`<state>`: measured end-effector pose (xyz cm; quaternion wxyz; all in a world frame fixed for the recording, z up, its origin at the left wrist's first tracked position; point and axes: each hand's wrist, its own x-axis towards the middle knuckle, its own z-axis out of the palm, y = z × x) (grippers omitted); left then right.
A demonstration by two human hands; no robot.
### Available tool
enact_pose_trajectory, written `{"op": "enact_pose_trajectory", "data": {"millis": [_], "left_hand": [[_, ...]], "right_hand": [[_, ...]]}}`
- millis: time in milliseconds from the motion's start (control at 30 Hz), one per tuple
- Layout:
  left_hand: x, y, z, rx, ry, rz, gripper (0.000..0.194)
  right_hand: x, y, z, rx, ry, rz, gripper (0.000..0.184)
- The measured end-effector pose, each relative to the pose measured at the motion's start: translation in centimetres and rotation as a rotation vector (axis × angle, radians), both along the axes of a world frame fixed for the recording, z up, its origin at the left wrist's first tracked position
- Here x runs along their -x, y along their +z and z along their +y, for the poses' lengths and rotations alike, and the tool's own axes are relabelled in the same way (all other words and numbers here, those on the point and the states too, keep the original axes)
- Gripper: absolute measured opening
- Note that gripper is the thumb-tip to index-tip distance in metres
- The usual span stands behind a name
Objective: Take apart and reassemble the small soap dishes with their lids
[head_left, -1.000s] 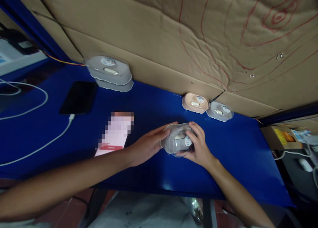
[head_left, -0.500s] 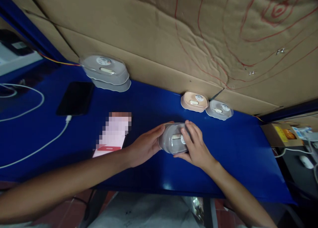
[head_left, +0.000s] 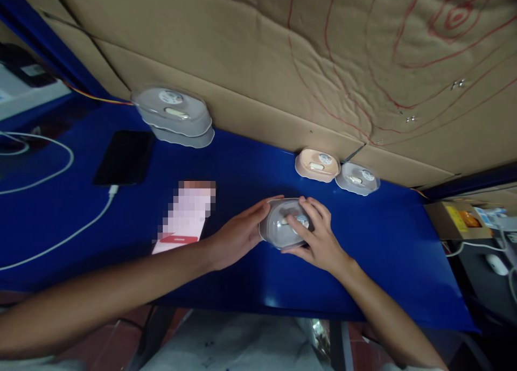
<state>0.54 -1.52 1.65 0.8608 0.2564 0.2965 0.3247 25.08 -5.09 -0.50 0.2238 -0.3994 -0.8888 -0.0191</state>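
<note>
A small clear oval lidded box (head_left: pixel 278 226) sits between both my hands on the blue table (head_left: pixel 379 247). My left hand (head_left: pixel 236 235) cups its left end, fingers curled along the side. Over its right half lies my right hand (head_left: pixel 319 239), fingers pressed on the lid and covering the round sticker. A pale handle shows through the lid.
Against the cardboard wall (head_left: pixel 283 58) stand a peach oval box (head_left: pixel 317 165) and a clear one (head_left: pixel 357 178); a bigger stack of clear boxes (head_left: pixel 173 115) is at the left. A black phone (head_left: pixel 125 156) on a white cable (head_left: pixel 64 239) and a pink card (head_left: pixel 183 217) lie left of my hands.
The box, tilted up in my hands a second ago, now sits lower and flatter. My right fingers have slid across the lid toward its middle.
</note>
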Motion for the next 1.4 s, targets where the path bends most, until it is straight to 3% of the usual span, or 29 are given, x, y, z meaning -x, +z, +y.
{"op": "enact_pose_trajectory", "data": {"millis": [333,500,633,767,933,1000,1100,1233,1333,1400], "left_hand": [[-0.2,-1.6,0.7,0.083,0.004,0.006,0.031],[0.0,-1.2,1.0,0.14,0.095,0.074,0.03],[0.3,-0.8,1.3,0.049,0.098,0.156,0.029],[0.5,-1.1,1.7,-0.247,0.034,0.363,0.032],[0.8,-0.8,1.8,-1.067,0.024,0.719,0.029],[0.6,-0.4,1.7,-1.286,-0.036,0.843,0.032],[-0.8,0.3,2.5,-1.486,-0.144,0.953,0.037],[-5.4,1.0,6.6,-1.71,-0.189,1.04,0.052],[-8.9,1.0,10.5,-1.723,-0.287,1.163,0.061],[-9.8,0.9,12.0,-1.71,-0.3,1.202,0.061]], "right_hand": [[0.1,0.0,0.5,0.123,-0.021,0.088,0.105],[-0.2,0.2,0.7,0.11,0.049,0.062,0.09],[-0.1,0.5,1.0,0.142,0.073,0.044,0.083],[-0.4,1.0,0.6,0.178,0.037,-0.012,0.079],[-4.8,1.3,-1.0,0.181,-0.098,-0.023,0.079],[-7.9,1.0,-2.1,0.163,-0.185,-0.077,0.072],[-12.9,0.4,-4.0,0.087,-0.347,-0.156,0.067],[-19.9,-0.9,-6.0,-0.076,-0.65,-0.24,0.053],[-24.9,-1.9,-6.1,-0.113,-0.821,-0.26,0.054],[-27.6,-2.5,-5.4,-0.112,-0.919,-0.251,0.057]]}}
